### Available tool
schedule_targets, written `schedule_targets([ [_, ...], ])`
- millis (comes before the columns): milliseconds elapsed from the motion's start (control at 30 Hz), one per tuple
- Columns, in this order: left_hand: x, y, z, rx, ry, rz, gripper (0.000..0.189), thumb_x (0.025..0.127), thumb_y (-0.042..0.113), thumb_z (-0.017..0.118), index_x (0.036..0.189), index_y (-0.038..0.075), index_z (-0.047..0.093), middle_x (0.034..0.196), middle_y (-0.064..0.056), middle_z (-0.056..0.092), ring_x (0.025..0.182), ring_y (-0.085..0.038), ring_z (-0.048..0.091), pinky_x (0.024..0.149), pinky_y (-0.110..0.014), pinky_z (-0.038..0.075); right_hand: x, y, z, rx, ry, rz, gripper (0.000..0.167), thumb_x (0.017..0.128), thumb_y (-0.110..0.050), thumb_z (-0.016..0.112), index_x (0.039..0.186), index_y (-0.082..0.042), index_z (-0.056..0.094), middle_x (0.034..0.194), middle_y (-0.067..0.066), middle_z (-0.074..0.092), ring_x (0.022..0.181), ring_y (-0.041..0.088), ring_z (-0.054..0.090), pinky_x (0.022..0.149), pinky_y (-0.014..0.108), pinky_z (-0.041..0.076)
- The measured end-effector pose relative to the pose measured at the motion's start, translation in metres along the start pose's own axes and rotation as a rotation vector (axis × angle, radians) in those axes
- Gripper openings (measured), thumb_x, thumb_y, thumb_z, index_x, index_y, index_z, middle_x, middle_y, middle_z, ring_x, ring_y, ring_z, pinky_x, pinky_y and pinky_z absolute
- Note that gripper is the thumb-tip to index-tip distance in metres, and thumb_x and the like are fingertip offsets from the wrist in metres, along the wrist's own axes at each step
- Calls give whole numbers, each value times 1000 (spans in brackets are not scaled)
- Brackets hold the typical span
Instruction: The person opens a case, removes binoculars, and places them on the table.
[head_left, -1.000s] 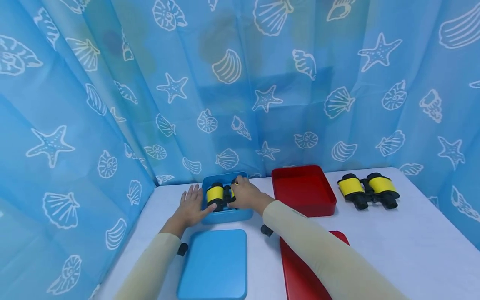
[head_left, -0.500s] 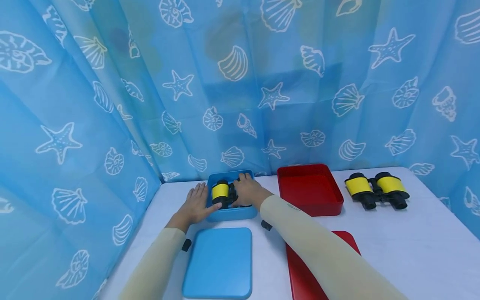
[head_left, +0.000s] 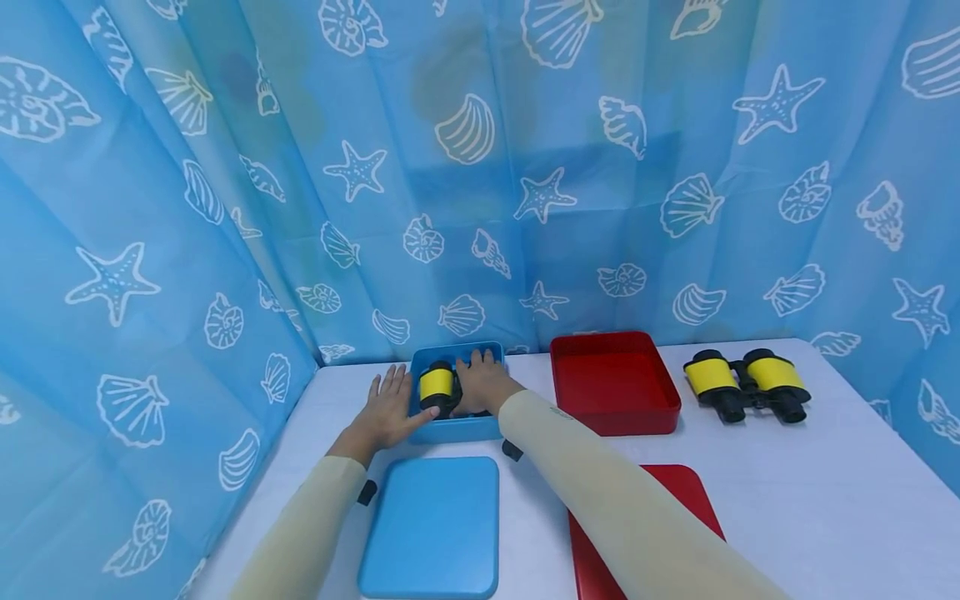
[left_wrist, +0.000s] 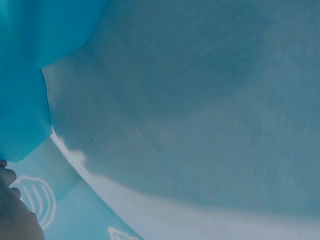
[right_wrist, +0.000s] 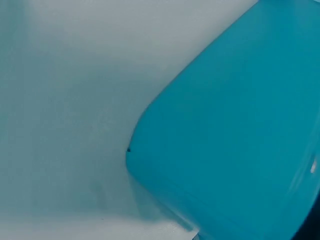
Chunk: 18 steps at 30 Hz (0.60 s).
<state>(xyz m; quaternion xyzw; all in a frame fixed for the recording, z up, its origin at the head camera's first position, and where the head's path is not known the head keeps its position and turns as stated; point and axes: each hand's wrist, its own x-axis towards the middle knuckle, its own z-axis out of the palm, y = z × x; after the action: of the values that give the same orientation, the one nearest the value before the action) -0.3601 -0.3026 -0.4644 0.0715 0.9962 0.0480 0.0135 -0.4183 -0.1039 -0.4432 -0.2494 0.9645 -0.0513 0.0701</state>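
Observation:
Inside a blue box (head_left: 453, 431) at the back left lies a small pair of black binoculars (head_left: 437, 384) with yellow bands. My right hand (head_left: 480, 387) grips its right barrel from above, covering most of that side. My left hand (head_left: 384, 417) has its fingers spread along the box's left wall. Its thumb reaches over the front rim, right at the left barrel. The left wrist view catches only some left fingers (left_wrist: 10, 200) at its lower left edge. The right hand is out of sight in the right wrist view, where the box wall fills much of the frame.
The blue lid (head_left: 431, 529) lies in front of the blue box. Right of that box stands a red box (head_left: 615, 375), with a red lid (head_left: 682, 492) partly under my right sleeve. Another pair of binoculars (head_left: 747, 383) rests at the back right. A shell-patterned curtain (head_left: 480, 167) hangs behind.
My right hand has shifted left within the blue box and covers more of the right barrel, whose yellow band was partly visible before. My left hand stays against the box's left side.

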Motion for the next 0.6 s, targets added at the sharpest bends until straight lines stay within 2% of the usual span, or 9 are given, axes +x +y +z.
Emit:
schedule_targets([
  [333, 2, -3, 2, -7, 8, 2, 104, 89, 78, 28, 155, 0, 10, 161, -16, 8, 147, -33, -1, 114, -54, -5, 4, -9, 3, 68, 5, 34, 104, 75, -64, 73, 155, -14, 27, 152, 22, 22, 138, 47, 23, 107, 57, 32],
  [600, 2, -2, 5, -14, 17, -15, 105, 87, 80, 28, 155, 1, 12, 161, -15, 9, 147, -32, -1, 114, -55, -5, 8, -8, 9, 40, 28, 17, 89, 76, -64, 72, 146, -15, 45, 140, 21, 34, 125, 40, 38, 99, 55, 41],
])
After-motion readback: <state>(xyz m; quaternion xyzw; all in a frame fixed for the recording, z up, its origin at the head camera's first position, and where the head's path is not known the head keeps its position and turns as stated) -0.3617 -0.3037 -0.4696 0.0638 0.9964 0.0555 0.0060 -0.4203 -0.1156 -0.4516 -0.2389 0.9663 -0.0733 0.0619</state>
